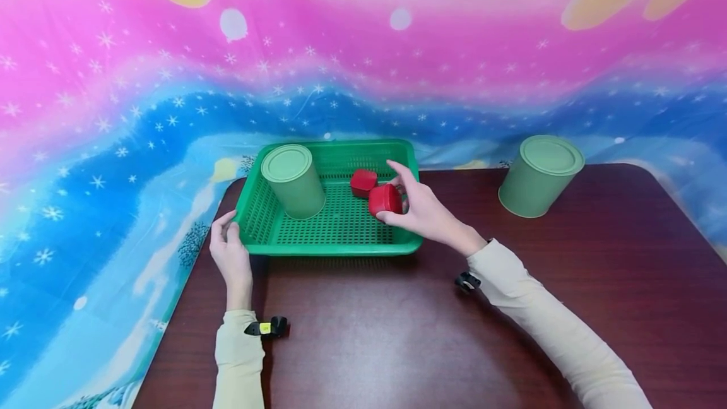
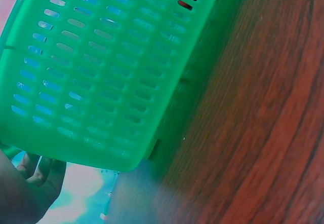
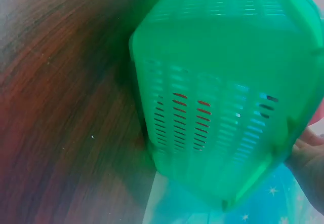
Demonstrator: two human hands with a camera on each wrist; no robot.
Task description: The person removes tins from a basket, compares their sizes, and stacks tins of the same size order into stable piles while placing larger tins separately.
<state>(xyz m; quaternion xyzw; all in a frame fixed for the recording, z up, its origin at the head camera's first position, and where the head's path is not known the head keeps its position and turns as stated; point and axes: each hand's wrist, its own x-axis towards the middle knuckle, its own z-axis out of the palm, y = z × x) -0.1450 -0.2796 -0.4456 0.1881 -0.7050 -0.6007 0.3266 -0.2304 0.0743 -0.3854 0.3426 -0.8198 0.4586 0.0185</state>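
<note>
A green plastic basket (image 1: 335, 248) with slotted walls stands at the table's back edge. My left hand (image 1: 231, 254) holds its rim at the front left corner; in the left wrist view the curled fingers (image 2: 48, 178) show beside the basket wall (image 2: 96, 82). My right hand (image 1: 417, 204) reaches over the basket's right side and grips a small red rounded box (image 1: 384, 200) between thumb and fingers. Just behind it, a second red box (image 1: 363, 182) is inside the basket. A pale green can (image 1: 295, 185) with a lid stands upright in the basket's left part.
Another pale green lidded can (image 1: 539, 178) stands upright on the dark wooden table (image 1: 363, 320), to the right of the basket. A colourful printed cloth (image 1: 363, 68) hangs right behind the table and along its left side.
</note>
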